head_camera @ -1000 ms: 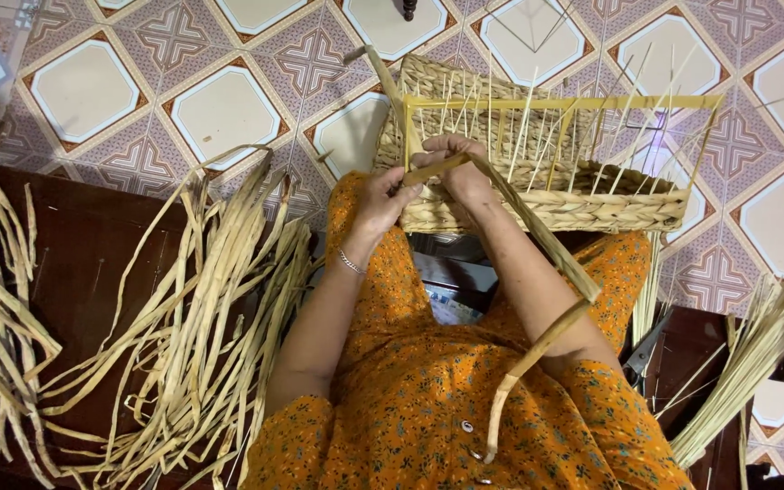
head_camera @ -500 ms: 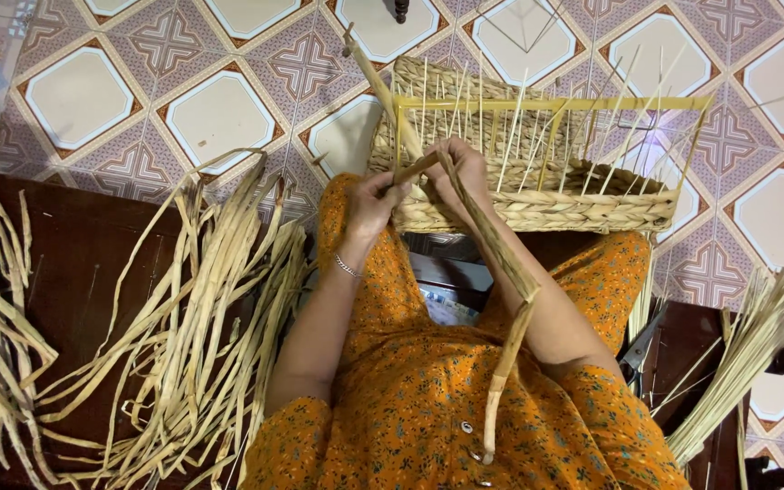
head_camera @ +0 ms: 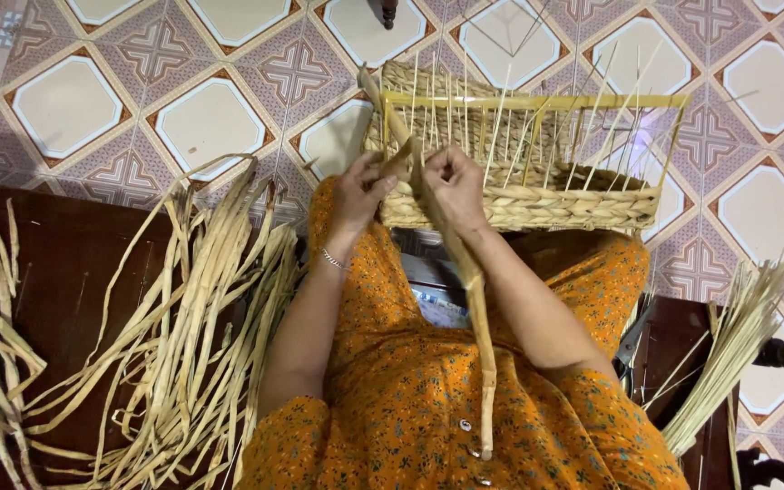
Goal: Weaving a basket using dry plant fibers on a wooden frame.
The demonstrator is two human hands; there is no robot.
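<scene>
Weaving is under way at the near left corner of the basket (head_camera: 537, 195), which lies on the lap with its yellow frame and thin upright stakes pointing away over the tiled floor (head_camera: 201, 118). One long flat strand (head_camera: 469, 281) is the working piece — its upper end rises past the basket's left corner, its tail hangs down over the orange dress (head_camera: 428, 408) below the basket. The right hand (head_camera: 454, 186) is closed around the strand just at the basket's woven wall; the left hand (head_camera: 360, 192) pinches the same strand, or a neighbouring end, just left of that corner — which of the two is hard to tell. To do this pass well, I judge the strand should stay flat and untwisted, drawn snug against the last braided row, with the stakes kept evenly spaced and upright while it is tucked behind the corner. A heap of loose strands (head_camera: 192, 336) lies left of the basket on a dark wooden bench (head_camera: 74, 263); a bundle of thin stakes (head_camera: 728, 345) lies to its right
</scene>
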